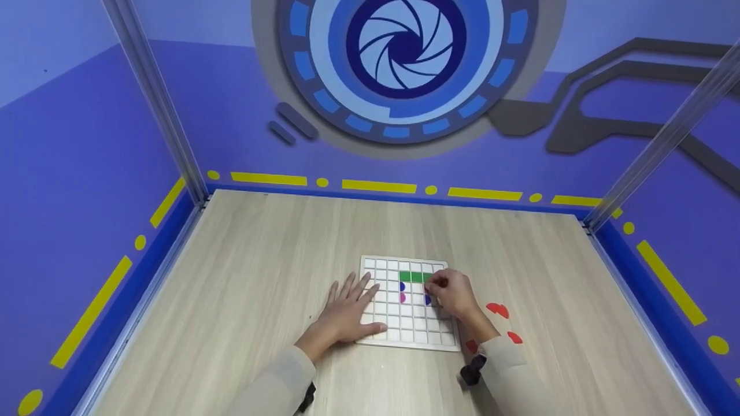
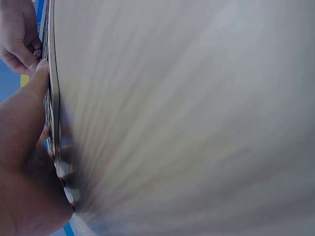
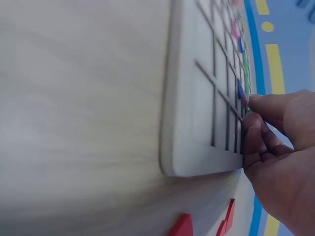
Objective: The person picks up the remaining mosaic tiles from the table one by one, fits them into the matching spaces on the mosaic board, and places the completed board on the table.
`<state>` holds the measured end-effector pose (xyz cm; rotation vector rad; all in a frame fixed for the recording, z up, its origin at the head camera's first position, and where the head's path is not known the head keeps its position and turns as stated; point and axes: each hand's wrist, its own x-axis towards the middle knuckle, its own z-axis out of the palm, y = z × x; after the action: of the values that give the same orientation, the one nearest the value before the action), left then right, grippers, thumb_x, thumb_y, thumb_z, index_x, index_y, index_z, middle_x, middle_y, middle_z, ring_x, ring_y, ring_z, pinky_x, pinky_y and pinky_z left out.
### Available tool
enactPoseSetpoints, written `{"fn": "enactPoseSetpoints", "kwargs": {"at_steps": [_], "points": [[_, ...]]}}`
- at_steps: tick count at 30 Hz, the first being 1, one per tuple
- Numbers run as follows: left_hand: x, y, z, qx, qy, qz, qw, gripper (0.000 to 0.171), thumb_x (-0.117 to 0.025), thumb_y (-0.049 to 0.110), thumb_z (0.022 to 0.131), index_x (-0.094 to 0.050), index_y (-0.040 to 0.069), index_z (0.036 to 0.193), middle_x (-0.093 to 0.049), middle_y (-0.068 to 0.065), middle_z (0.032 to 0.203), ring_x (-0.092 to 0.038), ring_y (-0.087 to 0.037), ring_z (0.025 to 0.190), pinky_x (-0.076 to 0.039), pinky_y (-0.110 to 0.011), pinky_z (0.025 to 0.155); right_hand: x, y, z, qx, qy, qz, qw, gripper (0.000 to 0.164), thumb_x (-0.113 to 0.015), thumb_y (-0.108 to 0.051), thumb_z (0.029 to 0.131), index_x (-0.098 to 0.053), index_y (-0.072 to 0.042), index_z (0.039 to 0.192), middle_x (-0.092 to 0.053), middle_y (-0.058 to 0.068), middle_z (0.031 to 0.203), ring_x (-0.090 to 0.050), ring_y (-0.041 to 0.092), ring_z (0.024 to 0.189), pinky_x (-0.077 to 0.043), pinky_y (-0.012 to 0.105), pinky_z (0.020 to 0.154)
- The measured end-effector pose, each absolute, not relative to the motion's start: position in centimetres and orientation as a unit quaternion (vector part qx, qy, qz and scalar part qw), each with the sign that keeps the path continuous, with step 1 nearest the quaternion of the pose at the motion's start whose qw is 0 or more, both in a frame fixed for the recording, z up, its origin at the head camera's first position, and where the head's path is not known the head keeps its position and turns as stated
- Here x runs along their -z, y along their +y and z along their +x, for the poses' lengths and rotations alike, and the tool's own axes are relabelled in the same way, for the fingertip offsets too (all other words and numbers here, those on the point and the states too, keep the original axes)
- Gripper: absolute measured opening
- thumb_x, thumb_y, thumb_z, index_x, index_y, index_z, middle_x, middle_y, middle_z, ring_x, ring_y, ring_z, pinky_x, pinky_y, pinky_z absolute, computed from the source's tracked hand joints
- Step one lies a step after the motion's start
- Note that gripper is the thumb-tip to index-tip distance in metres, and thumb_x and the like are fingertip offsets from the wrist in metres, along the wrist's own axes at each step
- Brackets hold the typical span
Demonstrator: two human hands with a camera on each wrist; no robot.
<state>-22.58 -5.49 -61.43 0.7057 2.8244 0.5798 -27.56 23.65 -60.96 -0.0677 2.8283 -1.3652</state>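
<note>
A white square board (image 1: pixel 407 335) with a grid of raised lines lies on the table. My left hand (image 1: pixel 347 315) rests spread on its left side, fingers straight and thumb on the lower edge. Over the right side, my right hand (image 1: pixel 455 293) has thumb and index finger together at a small pink piece (image 3: pixel 244 100), mostly hidden by the fingertips. A green strip (image 1: pixel 411 277) of squares lies in an upper row. Below its left end sit a blue half-round piece (image 1: pixel 402 286) and a pink half-round piece (image 1: pixel 403 297). Another blue piece (image 1: pixel 428 300) shows beneath my right fingers.
Several red pieces lie right of the board: a red pair (image 1: pixel 498 310), a red piece (image 1: pixel 514 337) and one by my right wrist (image 1: pixel 472 346). The wooden table (image 1: pixel 260 248) meets purple-blue walls (image 1: pixel 231 115) at the back and sides, with metal posts at the corners.
</note>
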Motion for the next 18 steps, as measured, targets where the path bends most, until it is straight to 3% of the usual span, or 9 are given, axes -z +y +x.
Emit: {"fn": "enactPoseSetpoints", "kwargs": {"at_steps": [9,18], "points": [[61.1,-5.7,-22.5,-0.198,0.946,0.241,0.087,0.094,-0.058,0.071,0.098,-0.029,0.016,0.169,-0.012,-0.011,0.178,-0.005,-0.042,0.162,-0.005,-0.069,0.126,58.7,26.9,-26.9,0.474,0.88,-0.029,-0.02,0.01,-0.072,-0.007,0.1,-0.077,-0.008,0.109,-0.069,0.006,0.1,-0.061,0.021,0.092,-0.051,0.025,0.074],[61.2,-5.5,-22.6,-0.195,0.947,0.243,0.082,0.094,-0.058,0.071,0.098,-0.03,0.016,0.169,-0.012,-0.012,0.178,-0.005,-0.042,0.162,-0.005,-0.068,0.126,58.2,34.1,-25.7,0.445,0.895,0.008,-0.033,0.018,-0.07,-0.018,0.105,-0.074,-0.007,0.118,-0.068,0.011,0.105,-0.059,0.025,0.094,-0.053,0.024,0.074]]}}
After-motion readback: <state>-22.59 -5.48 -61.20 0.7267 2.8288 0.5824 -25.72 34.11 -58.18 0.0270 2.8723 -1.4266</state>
